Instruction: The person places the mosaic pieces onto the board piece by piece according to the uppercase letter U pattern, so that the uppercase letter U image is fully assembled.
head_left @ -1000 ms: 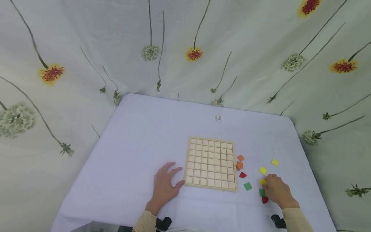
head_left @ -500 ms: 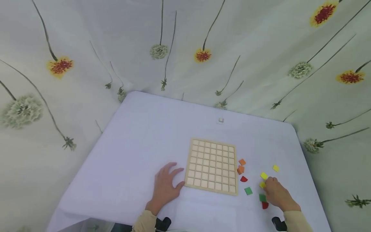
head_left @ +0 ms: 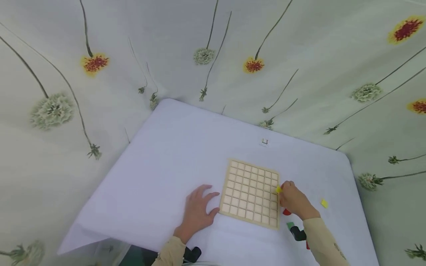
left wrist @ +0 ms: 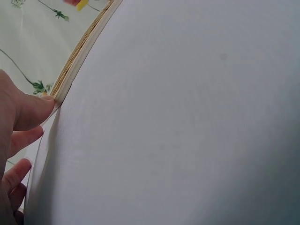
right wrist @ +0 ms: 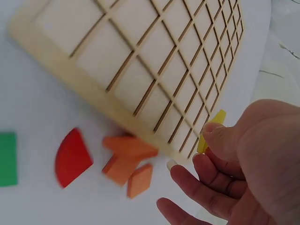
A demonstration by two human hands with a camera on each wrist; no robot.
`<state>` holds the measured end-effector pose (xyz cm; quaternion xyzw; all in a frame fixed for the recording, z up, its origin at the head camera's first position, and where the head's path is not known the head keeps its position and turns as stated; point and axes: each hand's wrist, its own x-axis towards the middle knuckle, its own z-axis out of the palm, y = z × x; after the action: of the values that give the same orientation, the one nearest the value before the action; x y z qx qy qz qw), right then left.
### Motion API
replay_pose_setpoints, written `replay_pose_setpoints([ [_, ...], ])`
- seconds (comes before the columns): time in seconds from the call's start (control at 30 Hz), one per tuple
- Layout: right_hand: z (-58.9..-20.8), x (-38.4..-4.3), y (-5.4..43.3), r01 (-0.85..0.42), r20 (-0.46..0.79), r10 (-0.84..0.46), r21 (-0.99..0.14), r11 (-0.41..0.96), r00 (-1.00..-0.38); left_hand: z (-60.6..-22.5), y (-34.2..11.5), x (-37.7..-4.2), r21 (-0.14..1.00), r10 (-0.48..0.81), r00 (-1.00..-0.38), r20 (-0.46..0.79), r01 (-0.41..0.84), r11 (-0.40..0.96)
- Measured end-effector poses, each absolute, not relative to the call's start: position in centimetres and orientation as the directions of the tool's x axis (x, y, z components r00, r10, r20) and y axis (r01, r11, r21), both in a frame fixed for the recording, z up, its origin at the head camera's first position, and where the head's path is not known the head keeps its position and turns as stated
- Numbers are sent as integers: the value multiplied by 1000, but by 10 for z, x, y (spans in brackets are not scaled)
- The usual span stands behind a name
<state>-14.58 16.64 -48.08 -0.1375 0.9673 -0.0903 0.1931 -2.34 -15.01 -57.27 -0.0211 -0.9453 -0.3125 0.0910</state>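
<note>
- Toward the desk's (head_left: 186, 147) near edge, the left hand (head_left: 199, 212), spread loosely, touches a wooden board (head_left: 251, 194).
- The right hand (head_left: 295, 199) pinches a yellow tile (head_left: 279, 189): probably light, stiff; best held by its edges.

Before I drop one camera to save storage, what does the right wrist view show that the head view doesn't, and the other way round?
Only the right wrist view clearly shows the orange pieces beside the grid board. Only the head view shows the left hand and the loose yellow piece. Both show the right hand pinching another yellow piece, plus a red piece and a green piece.
</note>
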Motion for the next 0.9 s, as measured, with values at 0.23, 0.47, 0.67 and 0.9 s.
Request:
replay_pose_setpoints([
  [0.23, -487, -169, 116, -326, -321, -402, -266, 907, -857, -577, -153, -22, 575, -3, -979, 206, 118, 809],
  [0.47, -491, -179, 76, -392, -279, -454, -251, 885, -846, -577, -155, -19, 594, -1, -977, 211, 128, 794],
  [0.67, -497, -183, 57, -403, -291, -451, -211, 890, -844, -573, -154, -18, 611, 16, -988, 154, 108, 784],
  [0.9, -502, -187, 43, -450, -272, -477, -158, 879, -836, -572, -159, -17, 606, 11, -992, 123, 84, 791],
])
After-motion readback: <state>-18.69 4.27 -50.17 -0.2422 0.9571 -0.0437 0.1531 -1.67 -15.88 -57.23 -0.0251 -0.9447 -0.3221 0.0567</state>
